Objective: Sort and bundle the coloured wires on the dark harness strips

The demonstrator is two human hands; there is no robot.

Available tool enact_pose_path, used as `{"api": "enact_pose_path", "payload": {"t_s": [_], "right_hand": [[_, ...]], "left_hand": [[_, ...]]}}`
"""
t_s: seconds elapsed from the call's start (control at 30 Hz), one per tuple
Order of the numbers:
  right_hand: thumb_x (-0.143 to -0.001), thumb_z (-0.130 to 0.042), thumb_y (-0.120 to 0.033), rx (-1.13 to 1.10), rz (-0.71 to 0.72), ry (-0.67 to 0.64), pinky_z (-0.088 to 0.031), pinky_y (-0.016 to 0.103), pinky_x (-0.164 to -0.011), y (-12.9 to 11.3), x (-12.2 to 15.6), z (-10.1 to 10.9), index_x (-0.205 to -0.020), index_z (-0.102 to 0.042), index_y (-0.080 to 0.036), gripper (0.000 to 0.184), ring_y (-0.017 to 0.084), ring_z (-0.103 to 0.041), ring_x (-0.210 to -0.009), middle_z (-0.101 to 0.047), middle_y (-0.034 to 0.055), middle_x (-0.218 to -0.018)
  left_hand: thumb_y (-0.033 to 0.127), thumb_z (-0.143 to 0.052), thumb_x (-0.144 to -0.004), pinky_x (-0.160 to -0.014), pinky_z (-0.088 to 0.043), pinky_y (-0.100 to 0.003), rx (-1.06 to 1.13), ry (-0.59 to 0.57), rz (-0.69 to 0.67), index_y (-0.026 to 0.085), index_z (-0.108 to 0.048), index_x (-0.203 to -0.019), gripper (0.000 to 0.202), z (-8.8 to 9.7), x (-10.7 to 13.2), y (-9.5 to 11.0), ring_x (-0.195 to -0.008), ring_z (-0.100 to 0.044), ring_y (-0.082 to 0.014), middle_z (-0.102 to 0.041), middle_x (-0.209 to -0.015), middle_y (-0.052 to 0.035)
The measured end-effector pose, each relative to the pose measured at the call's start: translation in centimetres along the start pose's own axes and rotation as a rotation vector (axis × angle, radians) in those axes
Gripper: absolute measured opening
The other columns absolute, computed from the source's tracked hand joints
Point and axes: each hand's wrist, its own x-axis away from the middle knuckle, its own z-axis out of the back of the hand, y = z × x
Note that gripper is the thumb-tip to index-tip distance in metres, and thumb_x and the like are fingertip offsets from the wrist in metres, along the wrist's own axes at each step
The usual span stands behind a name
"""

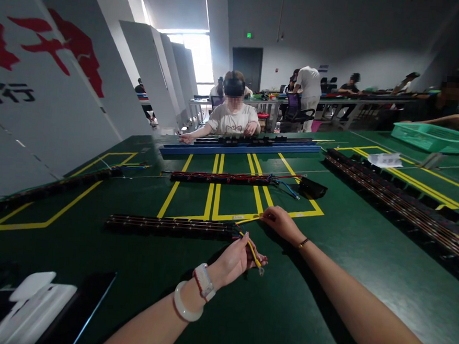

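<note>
Green tabletop [266, 321], two hands [233, 259] [283, 224] holding yellow wires [254, 254]

The room is closed off at the back by a grey wall [342, 22], in which a dark door [247, 63] is set beneath a lit green exit sign [249, 35]. Bright daylight is let in by a window [198, 57] partly covered by a roller blind [174, 8]. On the left, a pale wall panel [60, 126] is printed with red and black characters, while workbenches [336, 102] and a purple-backed swivel chair [293, 108] are placed farther off.

Left hand [234, 261] — yellow cable [253, 252] held, right hand [282, 224] beyond; table [266, 321]
</note>
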Motion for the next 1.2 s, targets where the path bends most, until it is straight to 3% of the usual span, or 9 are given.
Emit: {"api": "enact_pose_path", "payload": {"t_s": [0.5,0.73,0.83,0.9,1.0,1.1,1.2], "right_hand": [[-0.083,-0.061,-0.033,0.023,0.041,0.002,-0.039,0.026,-0.064,-0.1,0.5,0.0,-0.077,-0.059,-0.018,0.016,0.016,-0.050,-0.072,-0.058,0.0024,-0.073],[-0.084,-0.057,-0.041,-0.056,0.110,0.031,-0.042,0.035,-0.078,-2.5,2.0,1.2,-0.092,-0.059,-0.020,0.022,0.021,-0.051,-0.089,-0.058,0.0077,-0.093],[-0.090,-0.042,-0.047,-0.140,0.192,0.063,-0.042,0.036,-0.075,-3.8,3.6,1.8,-0.092,-0.056,-0.020,0.030,0.020,-0.052,-0.083,-0.058,0.0075,-0.087],[-0.091,-0.035,-0.053,-0.145,0.325,0.020,-0.042,0.036,-0.072,-4.7,5.0,1.9,-0.094,-0.056,-0.021,0.039,0.020,-0.052,-0.077,-0.058,0.0069,-0.081],[-0.085,-0.045,-0.057,-0.042,0.512,-0.140,-0.043,0.035,-0.067,-6.0,7.0,1.8,-0.109,-0.055,-0.020,0.045,0.019,-0.053,-0.071,-0.061,0.0065,-0.080],[-0.085,-0.056,-0.044,0.087,0.560,-0.202,-0.043,0.033,-0.064,-7.0,8.0,1.5,-0.125,-0.050,-0.020,0.047,0.018,-0.053,-0.069,-0.062,0.0060,-0.079],[-0.086,-0.057,-0.038,0.058,0.535,-0.226,-0.046,0.031,-0.066,-7.4,8.2,1.4,-0.128,-0.051,-0.024,0.045,0.018,-0.055,-0.074,-0.061,0.0060,-0.083]], "left_hand": [[0.037,-0.036,-0.093,-0.079,-0.050,-0.034,-0.028,0.022,-0.010,0.017,-0.047,-0.081,0.026,-0.3,0.2,0.1,-0.068,-0.064,-0.0175,-0.060,-0.066,-0.0036],[0.040,-0.034,-0.093,-0.080,-0.050,-0.037,0.018,0.003,0.002,0.017,-0.046,-0.083,0.028,-0.1,0.0,0.1,-0.078,-0.067,-0.0210,-0.064,-0.070,-0.0072],[0.043,-0.040,-0.091,-0.076,-0.050,-0.038,0.026,-0.009,-0.015,0.016,-0.046,-0.084,0.029,0.0,-0.1,-0.1,-0.076,-0.067,-0.0212,-0.063,-0.070,-0.0061],[0.046,-0.046,-0.088,-0.071,-0.050,-0.034,0.026,0.000,-0.027,0.017,-0.046,-0.084,0.029,0.2,-0.3,-0.3,-0.070,-0.066,-0.0183,-0.062,-0.070,-0.0037],[0.047,-0.052,-0.085,-0.063,-0.048,-0.025,0.015,0.054,-0.033,0.018,-0.046,-0.082,0.030,0.5,-0.5,-0.4,-0.060,-0.059,-0.0110,-0.058,-0.067,0.0018],[0.049,-0.054,-0.083,-0.056,-0.043,-0.020,-0.022,0.088,-0.021,0.018,-0.047,-0.083,0.031,0.6,-0.6,-0.5,-0.057,-0.054,-0.0081,-0.054,-0.065,0.0040],[0.052,-0.054,-0.081,-0.054,-0.041,-0.020,-0.070,0.088,-0.016,0.018,-0.048,-0.085,0.035,0.6,-0.7,-0.4,-0.058,-0.054,-0.0087,-0.055,-0.065,0.0037]]}}
